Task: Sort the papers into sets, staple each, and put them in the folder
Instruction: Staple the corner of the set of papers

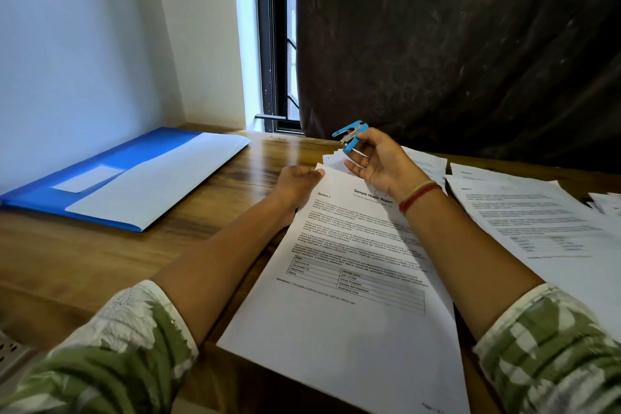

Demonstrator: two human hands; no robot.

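Meanwhile, the right hand (379, 163) grips a small blue stapler (351, 138) while the left hand (299, 182) pinches the white printed sheet (353, 329) at its top corner.

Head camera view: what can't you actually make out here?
Head view only:
Sheets under the top sheet: covered by it, count unknown.
Papers at right: cut by the frame edge, print blurred.
Blue folder: its cover hides the inside.
Grey object, lower left: cut off by the corner.

Wooden table (84, 245): blue folder (111, 175) left, printed papers (353, 279) centre and right.
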